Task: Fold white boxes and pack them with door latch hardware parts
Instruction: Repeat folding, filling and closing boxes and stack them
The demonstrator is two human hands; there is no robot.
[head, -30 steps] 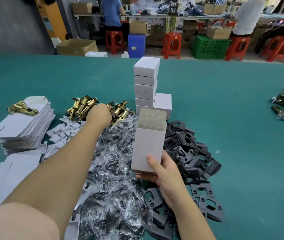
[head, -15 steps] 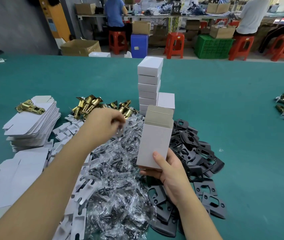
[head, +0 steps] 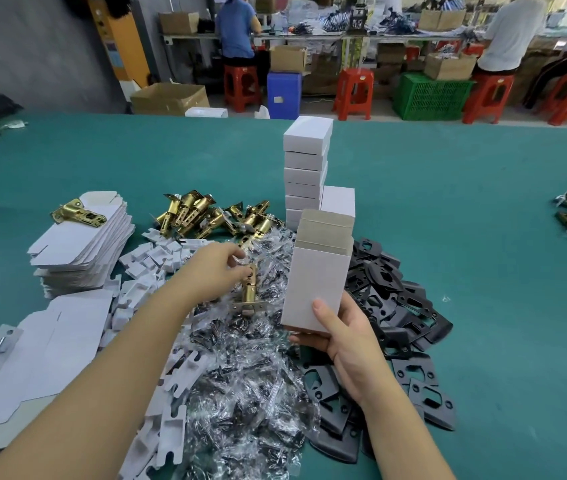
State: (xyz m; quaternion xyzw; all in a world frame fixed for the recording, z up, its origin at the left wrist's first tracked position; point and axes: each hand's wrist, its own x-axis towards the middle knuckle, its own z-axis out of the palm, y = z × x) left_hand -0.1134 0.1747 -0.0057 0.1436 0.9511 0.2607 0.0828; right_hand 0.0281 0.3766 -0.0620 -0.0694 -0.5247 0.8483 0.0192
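Holding an unmarked white box (head: 315, 289) upright — right hand (head: 341, 336).

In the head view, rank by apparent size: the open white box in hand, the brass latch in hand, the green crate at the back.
1. Open white box, held by the right hand.
2. Green crate, though distance shrinks it.
3. Brass latch, pinched by the left hand.

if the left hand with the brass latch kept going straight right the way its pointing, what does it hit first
Most likely the open white box held upright by the right hand. The left hand pinches the brass latch just left of the box's side wall, over the bagged screws; depth is unclear, so it might pass in front.
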